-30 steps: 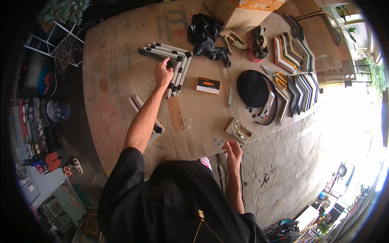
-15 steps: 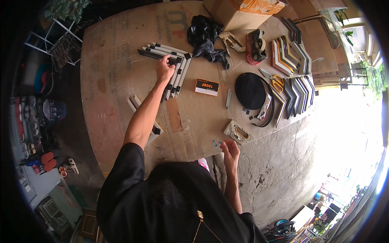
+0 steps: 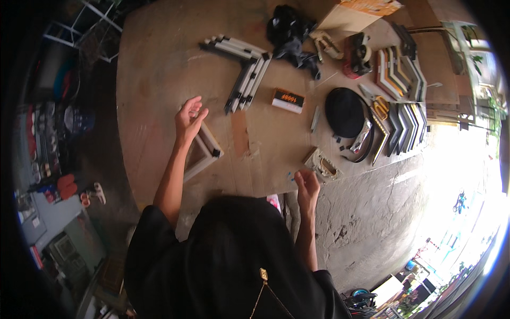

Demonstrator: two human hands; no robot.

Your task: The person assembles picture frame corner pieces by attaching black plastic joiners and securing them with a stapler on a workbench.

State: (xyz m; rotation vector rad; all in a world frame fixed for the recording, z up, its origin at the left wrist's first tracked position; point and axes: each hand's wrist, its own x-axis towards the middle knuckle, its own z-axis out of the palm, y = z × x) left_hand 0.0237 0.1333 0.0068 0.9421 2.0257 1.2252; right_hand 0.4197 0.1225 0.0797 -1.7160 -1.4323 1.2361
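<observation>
My left hand (image 3: 189, 121) is raised with its fingers apart, holding nothing, just above a pale L-shaped frame corner (image 3: 200, 166) whose upper part it partly hides. Farther off lies a group of nested L-shaped frame corners (image 3: 247, 80), white and black, with small black pieces on them. My right hand (image 3: 307, 187) is closed at the table's near edge, its fingertips curled together; whatever they may hold is hidden. Beside it rests a beige staple gun (image 3: 321, 164), and small blue bits (image 3: 291, 175) lie close to the fingers.
An orange-and-black box (image 3: 288, 101) sits mid-table. To the right are a black round object (image 3: 344, 112), yellow-handled scissors (image 3: 380, 109) and several frame corner samples (image 3: 406, 127). A dark cloth (image 3: 289, 40), another staple gun (image 3: 326, 45) and a cardboard box (image 3: 348, 17) stand farther back.
My left hand has left the nested frame corners and come back toward me, over the pale corner, opening its fingers. My right hand stays closed near the staple gun. The view has shifted slightly.
</observation>
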